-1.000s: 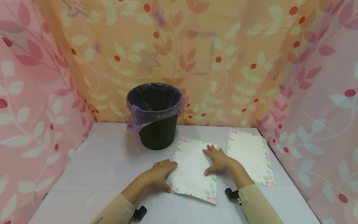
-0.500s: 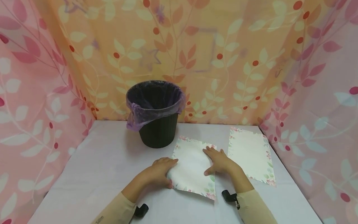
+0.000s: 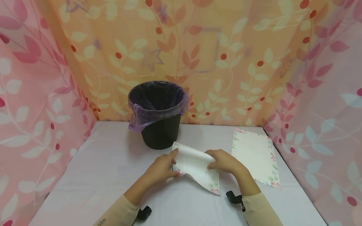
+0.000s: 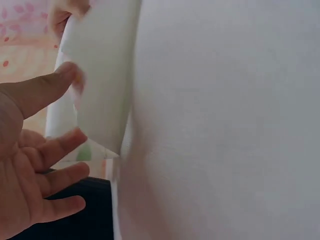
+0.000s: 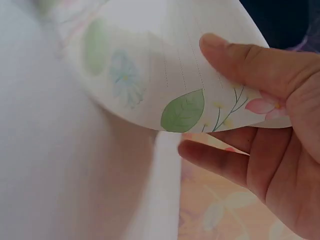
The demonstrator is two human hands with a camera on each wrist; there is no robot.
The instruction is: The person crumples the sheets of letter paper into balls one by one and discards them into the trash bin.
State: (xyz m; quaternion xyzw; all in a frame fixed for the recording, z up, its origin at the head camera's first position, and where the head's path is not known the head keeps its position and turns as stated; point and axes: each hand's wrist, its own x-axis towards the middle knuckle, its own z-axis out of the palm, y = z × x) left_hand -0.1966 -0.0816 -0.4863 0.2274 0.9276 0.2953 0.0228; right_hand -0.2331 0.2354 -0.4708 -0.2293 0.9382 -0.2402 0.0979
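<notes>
**A:** Where do your hands sit right now?

**B:** Both are on the floral sheet [image 3: 195, 166] in front of you, near the middle of the white table [image 3: 93, 175]. Your left hand [image 3: 162, 168] takes its left edge and your right hand [image 3: 224, 161] takes its right edge.

**A:** And how are your fingers placed?

**B:** On the right, your thumb lies on top of the sheet and your fingers [image 5: 220, 162] curl underneath, so you pinch the paper; the right wrist view shows this plainly, with a green leaf and a pink flower printed by your thumb. On the left, your thumb [image 4: 47, 90] presses against the sheet's edge and your other fingers are spread apart beside it. In the head view that hand seems to nip the edge between thumb and fingers, though the wrist view is too blurred there to be sure.

**A:** How does the sheet lie?

**B:** It bows upward between your hands. Its far side is lifted off the table, while its near right corner hangs down towards the tabletop.

**A:** What else is around you?

**B:** A black bin [image 3: 159, 125] with a purple liner [image 3: 141, 116] stands just behind the sheet, upright. A second floral sheet [image 3: 254, 155] lies flat to your right, apart from the one you hold. Leaf-patterned curtains [image 3: 198, 56] enclose the table on three sides.
</notes>
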